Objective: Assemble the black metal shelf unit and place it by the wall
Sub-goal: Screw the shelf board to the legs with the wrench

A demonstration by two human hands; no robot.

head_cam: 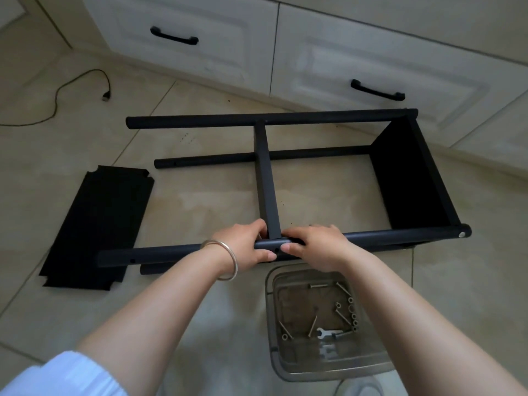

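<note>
**Mid-frame crossbar going in — shelf still on its side**

We're partway through the build. The black shelf frame (pixel 285 178) lies on its side on the floor (pixel 200 201), right in front of the white cabinets (pixel 343 58), so it's nowhere near standing by a wall yet. One shelf panel (pixel 411 178) is already fixed at the right end. Right now we're lining up the flat crossbar (pixel 265 178) with the near pole (pixel 385 238). Our left hand (pixel 245 245) curls around the pole just beside the joint, and our right hand (pixel 314 247) grips it from the other side, fingers bent over the top near the screw hole.

Next move, we reckon: keep the holes lined up, free one hand, grab a bolt and thread it through — tricky, since the bar could slip once we let go.

The clear plastic tray (pixel 323 370) sits on the floor just below our hands. Inside are several long bolts (pixel 313 327), a row of small nuts (pixel 353 314) and a little wrench (pixel 325 332). A spare black panel (pixel 97 227) lies flat off to the left, well apart from the frame.
</note>
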